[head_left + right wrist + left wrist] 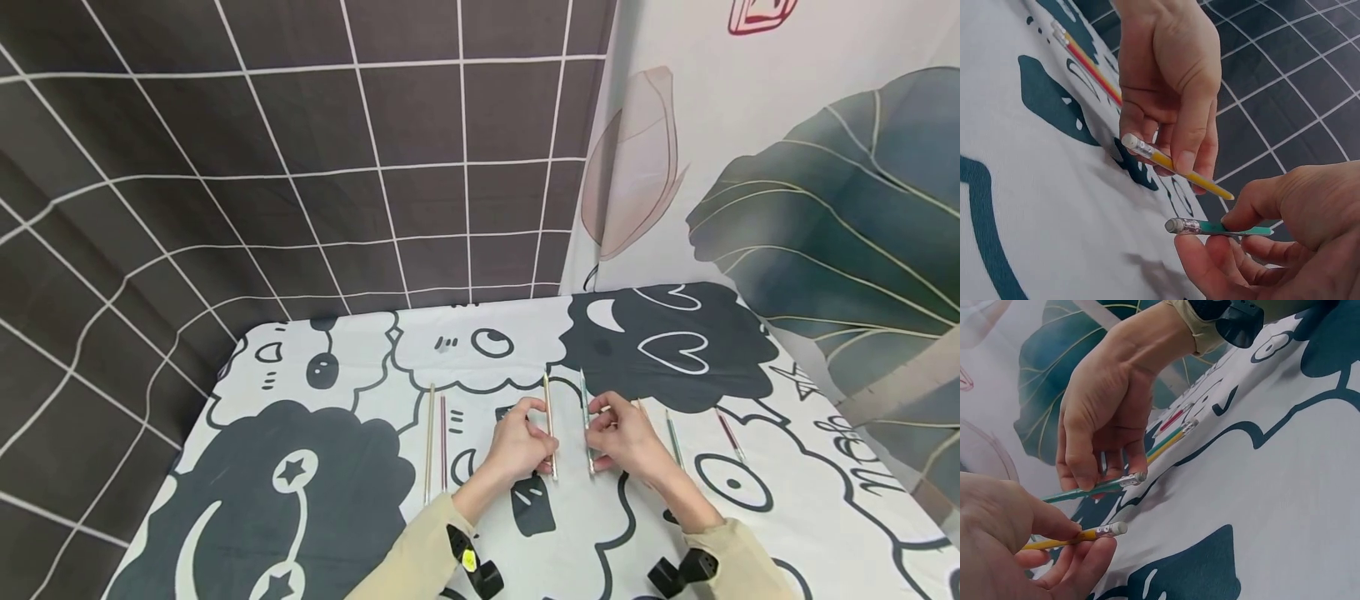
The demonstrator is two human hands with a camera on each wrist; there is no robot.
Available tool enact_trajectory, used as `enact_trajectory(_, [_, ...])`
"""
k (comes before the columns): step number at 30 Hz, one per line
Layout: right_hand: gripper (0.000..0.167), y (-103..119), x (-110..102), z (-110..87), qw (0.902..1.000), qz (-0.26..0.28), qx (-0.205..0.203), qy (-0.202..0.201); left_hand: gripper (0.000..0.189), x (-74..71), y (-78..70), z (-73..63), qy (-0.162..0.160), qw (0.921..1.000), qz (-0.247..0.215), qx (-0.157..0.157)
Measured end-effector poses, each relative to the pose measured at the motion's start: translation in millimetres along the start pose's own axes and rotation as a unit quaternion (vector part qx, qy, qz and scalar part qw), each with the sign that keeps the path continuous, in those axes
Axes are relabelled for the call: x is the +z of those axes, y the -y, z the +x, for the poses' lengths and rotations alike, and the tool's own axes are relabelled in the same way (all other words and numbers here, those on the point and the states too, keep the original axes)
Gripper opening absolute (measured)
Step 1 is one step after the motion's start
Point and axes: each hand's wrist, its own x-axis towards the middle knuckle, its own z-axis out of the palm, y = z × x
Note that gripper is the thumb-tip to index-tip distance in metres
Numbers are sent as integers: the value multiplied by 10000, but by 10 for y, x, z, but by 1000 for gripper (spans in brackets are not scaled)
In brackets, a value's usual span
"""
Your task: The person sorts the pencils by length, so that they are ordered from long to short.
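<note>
My left hand pinches a yellow pencil between thumb and fingers, its white eraser end toward me. Beside it, my right hand pinches a green pencil by thumb and fingertips. Both pencils point away from me, roughly side by side with a gap between them, close over the patterned cloth. In the left wrist view the green pencil's metal band and eraser stick out past the right fingers.
Left of the hands lie a yellow pencil and a red pencil. To the right lie another green pencil, a red one and a yellow one partly behind the right hand. A dark grid curtain hangs behind.
</note>
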Motion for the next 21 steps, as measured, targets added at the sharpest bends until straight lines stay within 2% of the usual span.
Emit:
enact_trajectory(10, [36, 27, 108, 20, 9995, 297, 78, 114, 47, -108, 23, -21, -96, 9998, -13, -170])
enact_trajectory(21, [34, 34, 228, 38, 9993, 378, 40, 54, 47, -226, 38, -50, -260, 9993, 226, -149])
